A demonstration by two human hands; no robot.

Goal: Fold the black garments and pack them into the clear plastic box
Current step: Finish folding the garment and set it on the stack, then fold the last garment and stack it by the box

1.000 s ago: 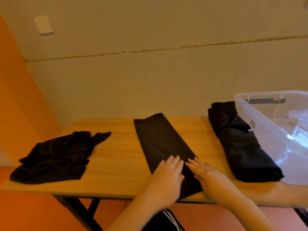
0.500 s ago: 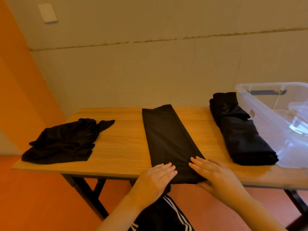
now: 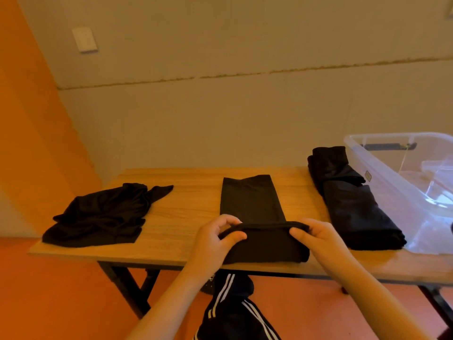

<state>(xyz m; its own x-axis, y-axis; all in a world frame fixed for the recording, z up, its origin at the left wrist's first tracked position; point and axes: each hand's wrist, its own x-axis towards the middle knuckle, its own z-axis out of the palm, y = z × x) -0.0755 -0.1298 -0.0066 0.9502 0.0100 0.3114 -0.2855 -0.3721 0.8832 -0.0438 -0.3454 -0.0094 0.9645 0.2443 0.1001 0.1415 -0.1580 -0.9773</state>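
Head view: at lower centre of the desk, left hand and right hand pinch the long garment's near end, mid-fold; next, carry it toward the far end.

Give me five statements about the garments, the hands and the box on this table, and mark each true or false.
1. Both hands, left hand and right hand, pinch the near edge of the middle garment. True.
2. The crumpled garment lies inside the clear plastic box. False: it lies on the table, at its left end.
3. The folded stack lies beside the box. True.
4. The middle garment hangs in the air. False: it lies on the table, only its near edge lifted.
5. The box holds black garments. False: none show inside.
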